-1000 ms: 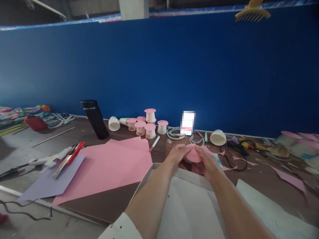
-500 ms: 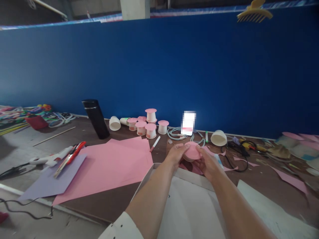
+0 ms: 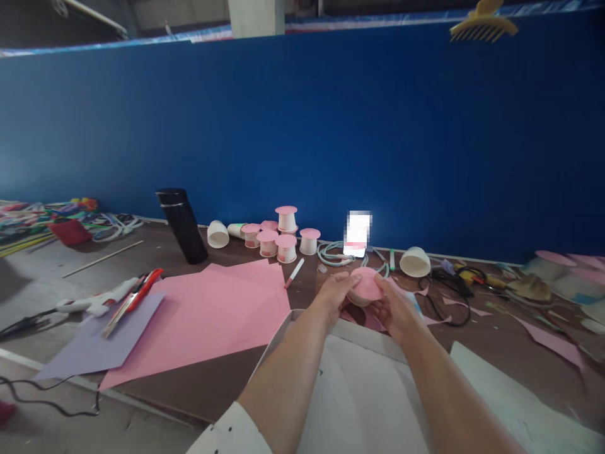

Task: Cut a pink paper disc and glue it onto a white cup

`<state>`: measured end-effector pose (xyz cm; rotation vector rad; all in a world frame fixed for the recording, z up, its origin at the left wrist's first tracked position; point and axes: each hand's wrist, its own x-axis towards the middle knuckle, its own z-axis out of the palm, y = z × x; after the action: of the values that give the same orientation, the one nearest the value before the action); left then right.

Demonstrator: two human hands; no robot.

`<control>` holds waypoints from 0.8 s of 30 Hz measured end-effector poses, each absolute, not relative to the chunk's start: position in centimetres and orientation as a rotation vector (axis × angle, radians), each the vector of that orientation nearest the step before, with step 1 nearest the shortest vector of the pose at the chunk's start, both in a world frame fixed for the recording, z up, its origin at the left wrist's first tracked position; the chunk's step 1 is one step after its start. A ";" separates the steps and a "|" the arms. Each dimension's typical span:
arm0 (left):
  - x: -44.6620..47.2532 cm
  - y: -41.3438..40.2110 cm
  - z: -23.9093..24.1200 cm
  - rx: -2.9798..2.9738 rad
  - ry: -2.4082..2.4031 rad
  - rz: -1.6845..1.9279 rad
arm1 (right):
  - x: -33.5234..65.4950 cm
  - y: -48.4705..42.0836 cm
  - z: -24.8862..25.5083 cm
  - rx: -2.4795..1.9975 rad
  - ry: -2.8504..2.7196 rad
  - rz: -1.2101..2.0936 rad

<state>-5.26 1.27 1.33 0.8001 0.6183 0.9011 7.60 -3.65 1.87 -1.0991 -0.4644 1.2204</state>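
Between my two hands is a paper cup (image 3: 360,300) with a round pink paper disc (image 3: 368,283) on its upturned end. My left hand (image 3: 334,294) grips it from the left, thumb on the disc's edge. From the right, my right hand (image 3: 391,306) holds it the same way, its thumb also on the disc and its fingers curled below. The lower part of the cup is hidden by the fingers. Beneath the hands lie pink paper scraps (image 3: 373,320) and the rim of a white box lid or tray (image 3: 363,335).
Several pink-topped cups (image 3: 286,250) stand at the back beside a black flask (image 3: 183,226). Left are pink sheets (image 3: 212,315), a red utility knife (image 3: 135,299) and a glue gun (image 3: 97,302). A lit phone (image 3: 358,234), cables (image 3: 331,253) and a loose cup (image 3: 415,262) lie behind.
The pink-topped cup has tilted or shifted very slightly in my hands, the disc's near edge a touch higher. Both hands keep their hold, and everything else stays put.
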 end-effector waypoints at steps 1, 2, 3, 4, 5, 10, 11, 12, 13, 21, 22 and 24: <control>-5.3 1.3 1.4 0.794 0.626 0.911 | 7.6 -3.7 1.9 -1.097 -0.468 1.229; -5.3 1.3 1.4 0.787 0.637 0.922 | 7.6 -3.7 1.9 -1.095 -0.474 1.240; -5.3 1.3 1.5 0.778 0.649 0.935 | 7.6 -3.8 1.9 -1.093 -0.485 1.253; -5.4 1.3 1.6 0.768 0.662 0.945 | 7.6 -3.8 1.9 -1.090 -0.499 1.265; -5.4 1.3 1.7 0.755 0.676 0.951 | 7.6 -3.8 1.9 -1.087 -0.512 1.273; -5.4 1.3 1.8 0.747 0.687 0.956 | 7.7 -3.7 1.7 -1.070 -0.528 1.268; -5.4 1.3 1.7 0.758 0.674 0.953 | 7.7 -3.6 1.6 -1.066 -0.524 1.266; -5.4 1.3 1.6 0.768 0.657 0.950 | 7.8 -3.6 1.6 -1.060 -0.519 1.263; -5.4 1.3 1.5 0.772 0.641 0.949 | 7.8 -3.6 1.6 -1.051 -0.515 1.261; -5.3 1.5 1.3 0.741 0.642 0.955 | 7.7 -3.7 1.7 -1.039 -0.504 1.237; -5.3 1.5 1.3 0.732 0.649 0.961 | 7.7 -3.7 1.8 -1.039 -0.513 1.243; -5.3 1.5 1.4 0.715 0.663 0.971 | 7.6 -3.8 1.9 -1.037 -0.533 1.258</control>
<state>-5.30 1.46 1.40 0.7154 0.6630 0.9714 7.58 -3.77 1.87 -1.0368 -0.5332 1.2577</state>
